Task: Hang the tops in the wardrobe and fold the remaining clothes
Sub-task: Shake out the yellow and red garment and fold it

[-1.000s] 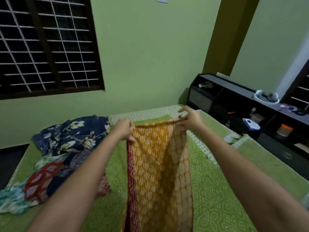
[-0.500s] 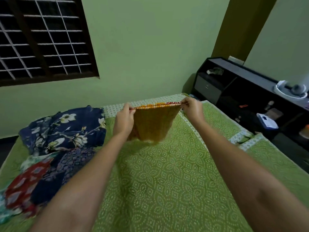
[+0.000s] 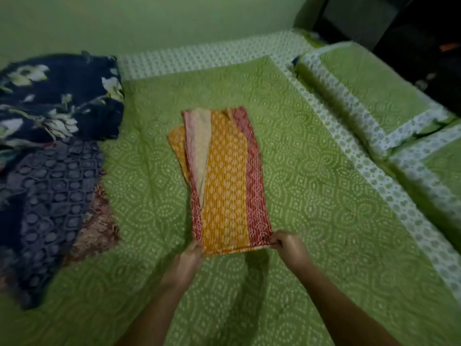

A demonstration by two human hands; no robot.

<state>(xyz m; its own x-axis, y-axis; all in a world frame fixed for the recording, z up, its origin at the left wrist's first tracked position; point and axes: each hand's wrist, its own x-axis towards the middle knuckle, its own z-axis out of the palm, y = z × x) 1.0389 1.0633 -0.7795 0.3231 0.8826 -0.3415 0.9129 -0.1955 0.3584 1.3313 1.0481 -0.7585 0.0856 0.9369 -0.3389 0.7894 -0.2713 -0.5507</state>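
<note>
Pile of unfolded clothes [image 3: 55, 156] lay at left on the green bedspread [image 3: 324, 221], navy floral piece on top, darker patterned one nearer. Centre: orange-and-red garment [image 3: 227, 181] lay flat on the bedspread, folded lengthwise, pale inner side showing along its left. Left hand [image 3: 187, 260] pinched its near-left corner, right hand [image 3: 287, 245] pinched near-right corner, fingers curled on the cloth. Green pillows [image 3: 369, 96] sat at right, dark cabinet [image 3: 411, 33] beyond. Frame blurry.

- Your folded cloth [image 3: 229, 181]: orange with pale motifs, red printed borders, cream underside strip.
- Bedspread [image 3: 311, 196]: green, white dotted swirls.
- Pile [image 3: 50, 136] on your left: navy floral, purple lattice print.
</note>
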